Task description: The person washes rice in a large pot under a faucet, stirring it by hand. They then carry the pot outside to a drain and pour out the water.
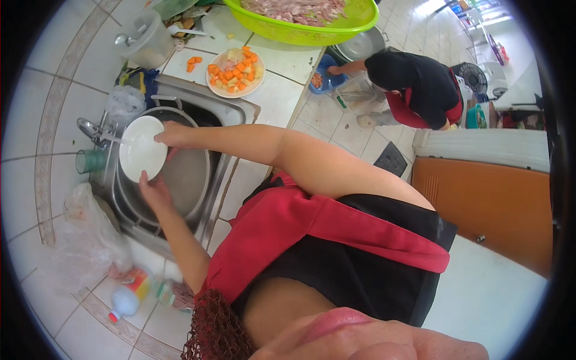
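Observation:
A white plate (143, 155), tilted, is held under the faucet (94, 130) between my two hands. My right hand (173, 134) grips its upper right rim, thumb on the inner side. At the lower rim, my left hand (155, 191) holds on with its thumb over the edge. What looks like a thin stream of water reaches the plate. Beneath it, a large metal pot (204, 180) with handles sits in the stainless steel sink (245, 112) and holds cloudy liquid. Parts of both hands' fingers are hidden behind the plate.
Beyond the sink stand a plate of cut carrots and pale cubes (236, 74), a green basin of raw meat (301, 31) and a clear plastic container (150, 42). A green glass (90, 161), plastic bags (85, 238) and a bottle (128, 299) lie nearby. Another person (414, 85) bends over a blue basin (330, 74).

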Demonstrator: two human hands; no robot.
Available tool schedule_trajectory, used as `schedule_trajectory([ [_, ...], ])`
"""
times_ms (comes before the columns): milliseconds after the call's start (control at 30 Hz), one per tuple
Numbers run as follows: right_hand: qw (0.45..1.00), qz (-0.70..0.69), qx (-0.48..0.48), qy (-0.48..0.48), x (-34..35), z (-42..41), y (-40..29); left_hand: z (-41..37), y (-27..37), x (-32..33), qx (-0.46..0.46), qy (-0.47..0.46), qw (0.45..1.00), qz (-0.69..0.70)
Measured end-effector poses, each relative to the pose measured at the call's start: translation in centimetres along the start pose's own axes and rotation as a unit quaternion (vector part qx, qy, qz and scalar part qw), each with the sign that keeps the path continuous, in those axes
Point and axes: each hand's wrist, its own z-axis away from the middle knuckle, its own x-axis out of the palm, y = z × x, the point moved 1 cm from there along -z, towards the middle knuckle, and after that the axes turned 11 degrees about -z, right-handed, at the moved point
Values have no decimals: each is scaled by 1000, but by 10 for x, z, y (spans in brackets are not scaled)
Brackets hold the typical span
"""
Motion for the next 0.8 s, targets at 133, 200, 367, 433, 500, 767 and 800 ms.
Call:
schedule_trajectory([
  [133, 998, -46, -7, -31, -1, -6, 10, -4, -4, -10, 24, 1, 1000, 6],
  [200, 997, -70, -22, -40, -9, -14, 15, -2, -1, -1, 34, -3, 999, 4],
  [367, 999, -53, 6, 2, 8, -1, 1, 0, -1, -8, 18, 43, 998, 41],
  [433, 999, -35, 5, 15, 8, 2, -1, 2, -1, -4, 14, 39, 998, 46],
  [500, 1000, -15, 5, 23, 11, 2, -1, 3, 1, -4, 15, 46, 998, 35],
  [767, 996, 79, 26, 31, 11, 3, -2, 4, 4, -3, -3, 75, 996, 54],
  [800, 995, 90, 32, 32, 13, 6, -5, 3, 3, -4, -2, 76, 996, 53],
])
